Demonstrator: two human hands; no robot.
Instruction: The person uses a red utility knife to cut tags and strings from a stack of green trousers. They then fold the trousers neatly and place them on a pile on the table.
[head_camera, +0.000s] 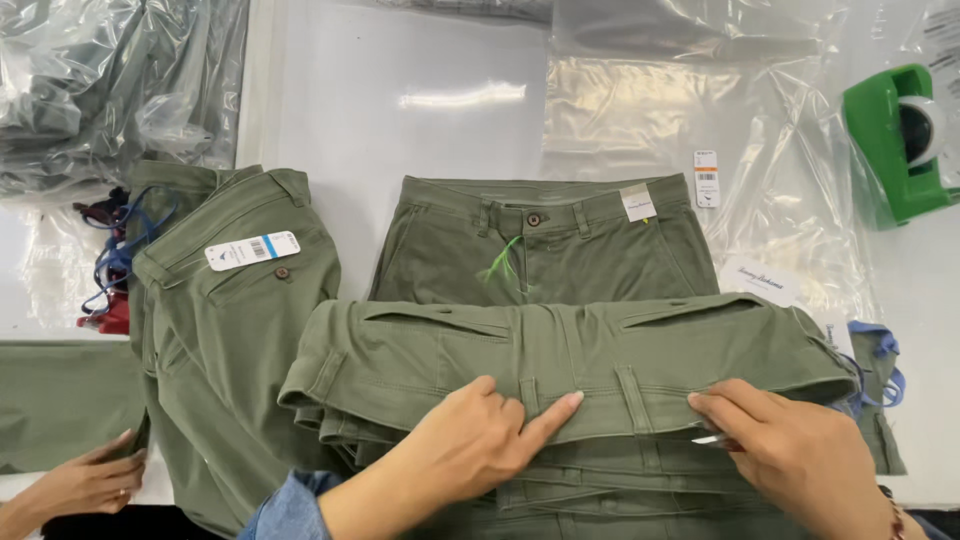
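Both hands rest on a stack of folded olive-green trousers (570, 370) lying on the white table (400, 90), directly under the palms. The left hand (465, 450) lies flat on the top pair's waistband, fingers spread narrow and the forefinger stretched toward a belt loop, gripping nothing. The right hand (790, 450) presses the same waistband further along, its fingers loosely curled over a small pale tag (715, 438); whether it pinches the tag cannot be told. Beyond the fingertips lies another pair of green trousers (545, 240), spread flat and buttoned, with clear plastic bags (690, 110) past it and a green tape dispenser (895, 140) far off past the right hand. Outside the left hand a third pair (225, 330) lies folded lengthwise, and another person's hand (85, 480) rests near it. The cloth looks like soft, fairly thick cotton twill: limp, not slippery, moderately heavy as a stack. The stiffer waistband seems the firmest place to take hold.
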